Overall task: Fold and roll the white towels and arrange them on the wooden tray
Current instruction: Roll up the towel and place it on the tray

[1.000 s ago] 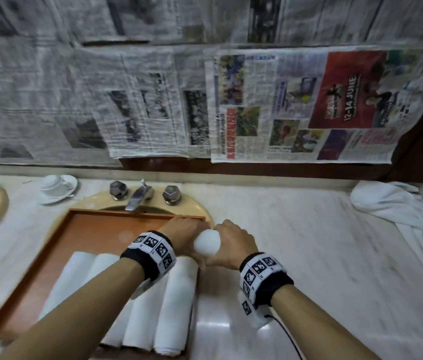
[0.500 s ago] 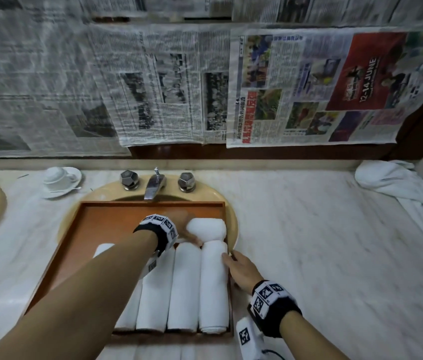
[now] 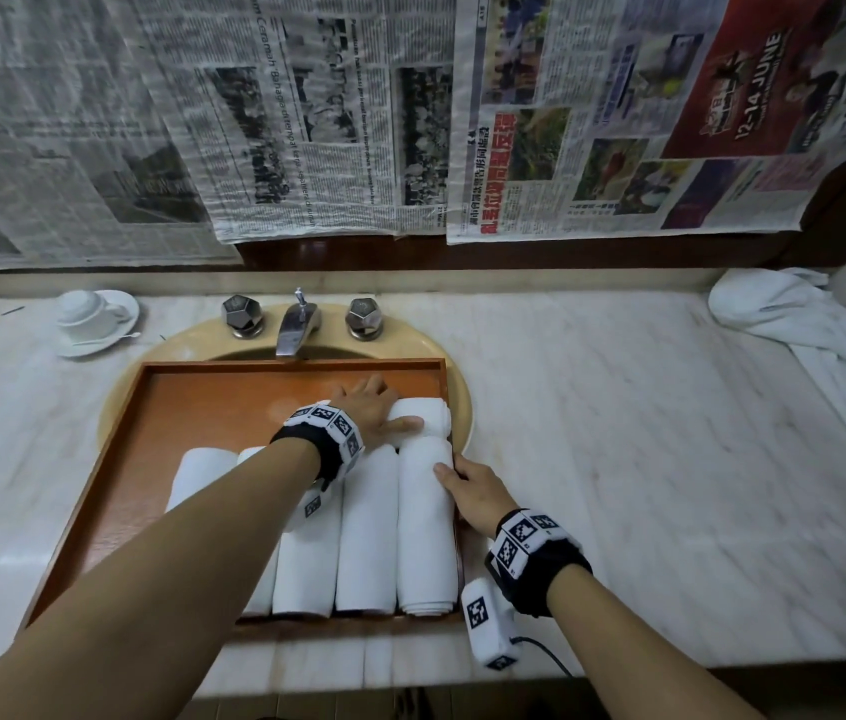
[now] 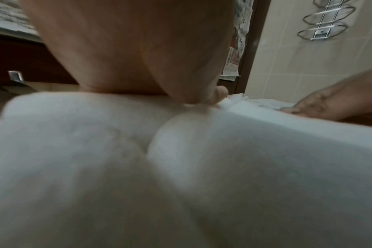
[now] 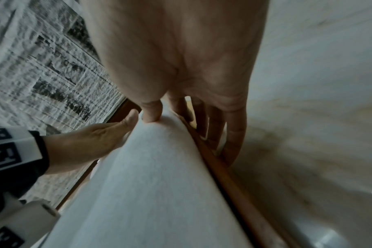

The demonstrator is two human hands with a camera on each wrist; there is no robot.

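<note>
A wooden tray (image 3: 192, 407) lies over the sink. Several long rolled white towels (image 3: 364, 537) lie side by side in it. Crosswise beyond the rightmost long roll (image 3: 426, 537) sits a short roll (image 3: 426, 415). My left hand (image 3: 374, 402) rests on the short roll's left end, thumb laid along it. The left wrist view shows its palm (image 4: 138, 50) above blurred towel (image 4: 202, 167). My right hand (image 3: 462, 480) touches the rightmost roll at the tray's right rim. In the right wrist view its thumb (image 5: 151, 109) presses the roll (image 5: 159, 184) and its straight fingers lie outside the rim (image 5: 223, 167).
A loose white towel (image 3: 784, 319) is heaped at the back right of the marble counter (image 3: 644, 459). The tap (image 3: 299, 324) and two knobs stand just behind the tray. A cup on a saucer (image 3: 93, 314) sits at the back left. Newspaper covers the wall.
A second ago both hands held the short roll over the tray's right edge. It now lies in the tray under my left hand, and my right hand has dropped to the rightmost roll.
</note>
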